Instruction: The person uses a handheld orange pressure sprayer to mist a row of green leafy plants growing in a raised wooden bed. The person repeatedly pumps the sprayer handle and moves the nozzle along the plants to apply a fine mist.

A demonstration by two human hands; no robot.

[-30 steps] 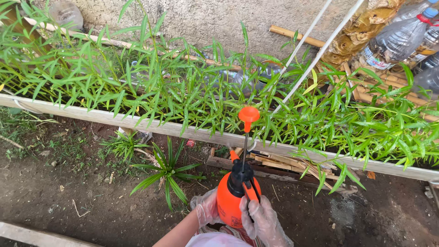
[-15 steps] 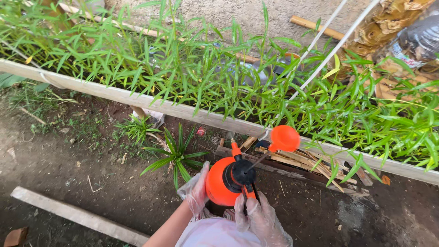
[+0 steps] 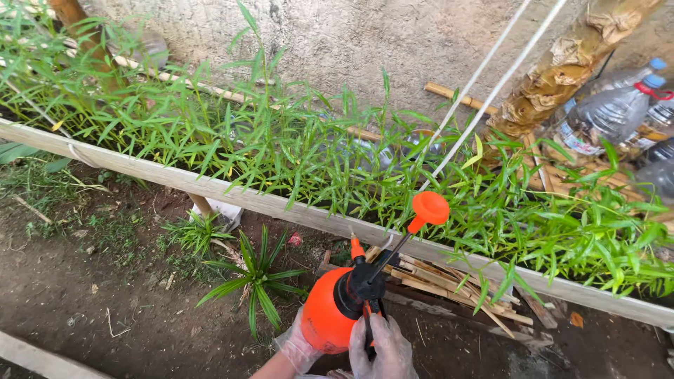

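Observation:
An orange pump sprayer bottle (image 3: pixel 325 316) with a black head is tilted at the bottom centre of the head view. Its thin rod rises to an orange knob (image 3: pixel 429 208), which points toward the row of green leafy plants (image 3: pixel 295 151). My left hand (image 3: pixel 295 345), in a clear plastic glove, cups the underside of the bottle. My right hand (image 3: pixel 381 349), gloved too, wraps the black handle and trigger. The plants grow behind a long wooden plank (image 3: pixel 232 196) that runs diagonally across the view.
A rough concrete wall (image 3: pixel 365 42) stands behind the plants. Two white cords (image 3: pixel 491 77) slant down from the top right. Clear plastic bottles (image 3: pixel 604 112) lie at the right by a dry trunk. Scrap wood sticks (image 3: pixel 435 281) and a small spiky plant (image 3: pixel 256 277) sit on bare soil.
The sprayer has tilted further, its knob swinging up and to the right toward the plants. Both hands stay on the bottle. The view has shifted slightly upward.

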